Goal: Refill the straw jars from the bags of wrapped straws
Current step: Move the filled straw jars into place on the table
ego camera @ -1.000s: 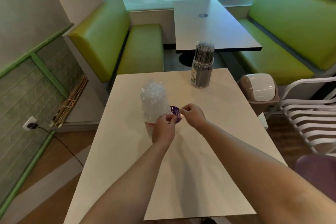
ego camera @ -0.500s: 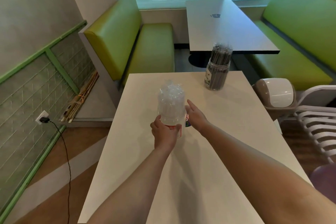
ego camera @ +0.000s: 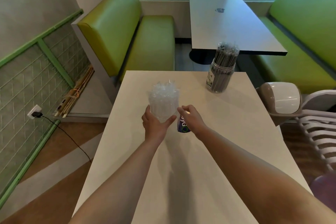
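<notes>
A clear jar packed with clear wrapped straws stands on the near white table, left of its middle. My left hand grips the jar's near side low down, thumb and fingers curled round it. My right hand hovers just right of the jar and pinches a purple lid or label with white letters, held on edge. A second clear jar, full of dark straws, stands at the table's far right corner.
A grey bin with a white swing lid sits right of the table, beside a white slatted chair. Green benches flank a further table. A wall socket with a black cord is low on the left.
My left hand went from the purple piece to the clear jar and now grips it. My right hand keeps the purple piece, now turned on edge beside the jar. The view moved closer.
</notes>
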